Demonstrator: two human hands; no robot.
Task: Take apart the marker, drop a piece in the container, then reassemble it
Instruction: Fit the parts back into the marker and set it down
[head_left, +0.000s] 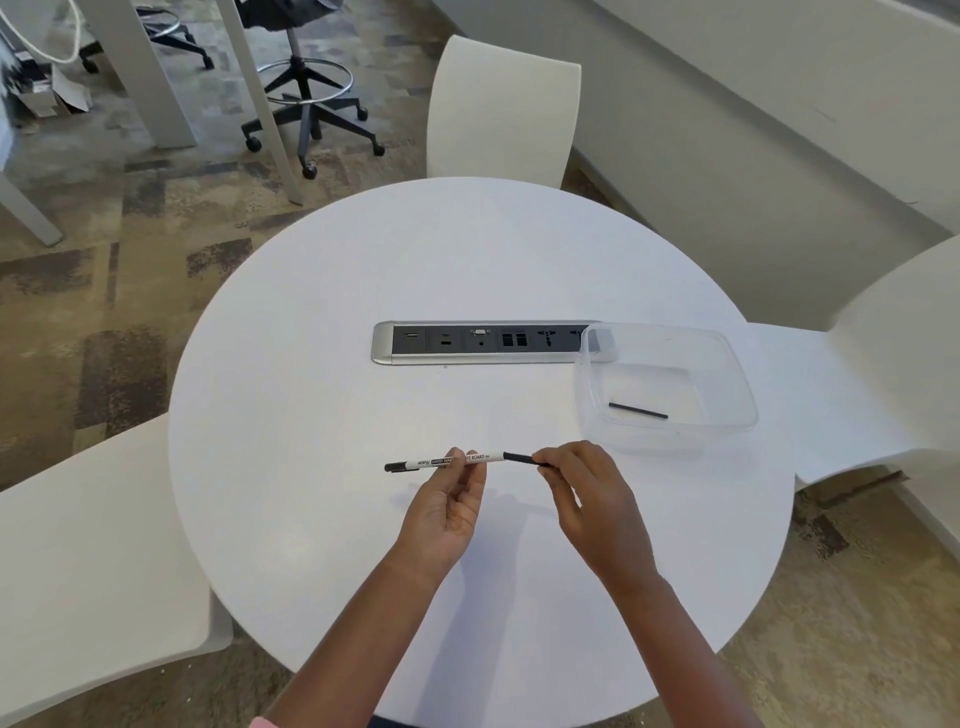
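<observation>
A white whiteboard marker (431, 462) with black print and a black cap at its left end is held level above the round white table (322, 322). My left hand (448, 506) pinches the barrel near its middle. My right hand (587, 493) grips the black piece (519, 458) at the marker's right end with its fingertips; that piece sits at the barrel's mouth. A clear plastic container (737, 374) stands to the right, beyond my right hand. A thin black rod (638, 410) lies on its floor.
A silver power and data socket strip (483, 343) is set into the middle of the table, partly behind the container's left corner. White chairs (501, 111) stand at the far side, the left and the right. Office stools stand on the carpet beyond.
</observation>
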